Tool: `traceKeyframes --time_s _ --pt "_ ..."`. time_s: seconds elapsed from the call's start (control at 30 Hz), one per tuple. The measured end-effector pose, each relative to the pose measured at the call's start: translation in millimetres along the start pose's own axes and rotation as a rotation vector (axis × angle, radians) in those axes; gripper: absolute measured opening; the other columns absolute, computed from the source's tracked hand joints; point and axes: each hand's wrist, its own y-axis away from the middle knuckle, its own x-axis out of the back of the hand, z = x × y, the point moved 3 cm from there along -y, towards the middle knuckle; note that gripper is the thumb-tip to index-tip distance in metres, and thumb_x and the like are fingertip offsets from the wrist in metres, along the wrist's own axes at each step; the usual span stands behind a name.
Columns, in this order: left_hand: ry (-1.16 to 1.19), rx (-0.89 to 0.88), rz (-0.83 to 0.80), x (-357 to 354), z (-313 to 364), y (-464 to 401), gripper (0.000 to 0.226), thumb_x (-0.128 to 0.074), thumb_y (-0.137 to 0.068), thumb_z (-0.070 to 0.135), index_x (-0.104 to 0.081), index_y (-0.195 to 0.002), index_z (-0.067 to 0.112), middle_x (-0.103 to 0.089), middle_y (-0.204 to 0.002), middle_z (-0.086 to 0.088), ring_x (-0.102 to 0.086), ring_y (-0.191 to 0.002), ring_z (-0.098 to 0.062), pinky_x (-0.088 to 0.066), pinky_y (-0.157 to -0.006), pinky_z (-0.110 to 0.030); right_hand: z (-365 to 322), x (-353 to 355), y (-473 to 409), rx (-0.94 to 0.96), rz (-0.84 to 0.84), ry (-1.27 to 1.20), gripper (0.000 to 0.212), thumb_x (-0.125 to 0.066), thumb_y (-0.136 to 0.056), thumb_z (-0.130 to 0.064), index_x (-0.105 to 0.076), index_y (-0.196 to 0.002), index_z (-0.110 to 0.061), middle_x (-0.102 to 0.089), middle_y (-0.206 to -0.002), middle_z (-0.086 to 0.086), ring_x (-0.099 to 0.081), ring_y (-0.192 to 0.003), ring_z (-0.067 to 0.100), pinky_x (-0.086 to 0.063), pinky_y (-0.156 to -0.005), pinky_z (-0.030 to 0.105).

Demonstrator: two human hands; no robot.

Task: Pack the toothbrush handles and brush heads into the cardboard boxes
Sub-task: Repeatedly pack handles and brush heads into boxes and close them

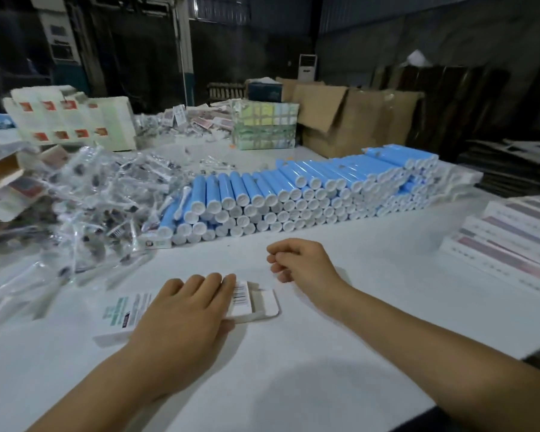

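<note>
Lying along the far left of the white desk (293,353) are opened cartons (3,176) with tan insides, and behind them stands a block of pale boxes (72,120) with red labels. Next comes a loose heap of brush heads (88,207) in clear wrappers, spilling toward the near edge. In front of the heap, the left hand (181,316) rests flat on a white box (240,302) lying on the desk, its fingers straight and together over the barcode panel, the thumb at the box's near side; an end flap of the box sticks out to the right. Just right of it, the right hand (300,263) hovers or rests on the desk with its fingers loosely curled, holding nothing. Behind both hands, blue handles (293,194) with white caps lie stacked in a long sloped bank, cap ends toward the camera, running from the heap toward the right. Farther back sit a taped greenish bundle (265,126) and brown cartons (349,116). At the far right edge of the desk, flat white boxes (512,244) with pinkish stripes lie in overlapping stacks.
</note>
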Motion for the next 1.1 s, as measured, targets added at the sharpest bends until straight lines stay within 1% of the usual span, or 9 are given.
traceKeyframes --time_s 0.13,0.23,0.37,0.53,0.7,0.8,0.9,1.0,1.1 --pt "0.006 0.025 0.003 -1 -2 0 0.058 -0.037 -0.078 0.039 -0.067 -0.114 0.005 -0.065 -0.095 -0.005 -0.063 -0.075 -0.026 -0.052 -0.059 -0.036 -62 13 -48 0.262 0.129 0.37 0.017 -0.054 -0.09 -0.005 -0.069 -0.089 -0.014 -0.063 -0.072 -0.007 -0.058 -0.06 0.004 -0.044 -0.057 0.019" --pt "0.002 0.018 -0.033 -3 -2 -3 0.056 -0.042 -0.078 0.04 -0.068 -0.114 0.005 -0.066 -0.095 -0.004 -0.063 -0.074 -0.025 -0.053 -0.059 -0.036 -107 18 -111 0.391 0.242 0.724 0.02 -0.047 -0.09 -0.003 -0.067 -0.092 0.0 -0.062 -0.083 0.012 -0.053 -0.078 0.023 -0.039 -0.067 0.027" --pt "0.002 0.013 -0.06 -7 -3 -3 0.056 -0.063 -0.07 0.041 -0.068 -0.114 0.006 -0.066 -0.094 -0.004 -0.062 -0.072 -0.025 -0.052 -0.057 -0.038 -116 19 -192 0.247 0.265 1.312 0.021 -0.044 -0.092 -0.003 -0.061 -0.105 -0.003 -0.06 -0.107 0.021 -0.057 -0.098 0.035 -0.037 -0.068 0.033" --pt "0.016 0.036 -0.123 -10 -3 -6 0.06 -0.048 -0.082 0.04 -0.054 -0.132 0.008 -0.06 -0.109 -0.005 -0.059 -0.087 -0.027 -0.048 -0.071 -0.04 -94 13 -247 0.09 0.064 1.801 0.035 -0.047 -0.092 -0.018 -0.054 -0.122 -0.001 -0.052 -0.132 0.019 -0.055 -0.113 0.034 -0.05 -0.082 0.038" --pt "0.032 0.016 -0.127 -7 -3 -6 0.062 -0.035 -0.079 0.042 -0.062 -0.123 0.009 -0.063 -0.099 -0.003 -0.061 -0.078 -0.024 -0.049 -0.065 -0.035 -93 14 -251 -0.024 0.019 1.84 0.035 -0.048 -0.091 -0.018 -0.054 -0.12 -0.001 -0.056 -0.123 0.018 -0.055 -0.091 0.031 -0.047 -0.068 0.036" --pt "0.041 0.036 -0.132 -7 -1 -4 0.062 -0.038 -0.089 0.04 -0.039 -0.142 0.009 -0.053 -0.12 -0.006 -0.054 -0.099 -0.029 -0.043 -0.08 -0.04 -100 17 -239 -0.006 0.013 1.851 0.04 -0.049 -0.092 -0.022 -0.051 -0.124 0.002 -0.055 -0.126 0.019 -0.051 -0.086 0.029 -0.044 -0.068 0.034" --pt "0.016 0.041 -0.114 -9 0 -3 0.063 -0.027 -0.096 0.042 -0.01 -0.15 0.013 -0.032 -0.135 -0.004 -0.038 -0.116 -0.028 -0.03 -0.092 -0.039 -105 15 -215 0.075 0.011 1.779 0.028 -0.056 -0.091 -0.033 -0.059 -0.085 -0.006 -0.062 -0.09 0.011 -0.054 -0.071 0.024 -0.041 -0.057 0.029" --pt "0.008 0.064 -0.125 -9 -1 -4 0.064 -0.026 -0.097 0.045 -0.007 -0.151 0.014 -0.03 -0.138 -0.003 -0.036 -0.119 -0.027 -0.029 -0.094 -0.038 -119 22 -181 0.076 0.094 1.302 0.041 -0.061 -0.087 -0.033 -0.041 -0.058 -0.012 -0.039 -0.054 0.006 -0.037 -0.048 0.018 -0.03 -0.044 0.024" --pt "0.007 0.102 -0.128 -10 -1 -2 0.066 -0.029 -0.097 0.046 -0.01 -0.151 0.014 -0.033 -0.138 -0.003 -0.038 -0.12 -0.027 -0.031 -0.093 -0.038 -124 36 -134 0.102 0.158 0.535 0.028 -0.059 -0.086 -0.019 -0.042 -0.066 -0.011 -0.037 -0.054 0.008 -0.036 -0.043 0.018 -0.03 -0.038 0.017"
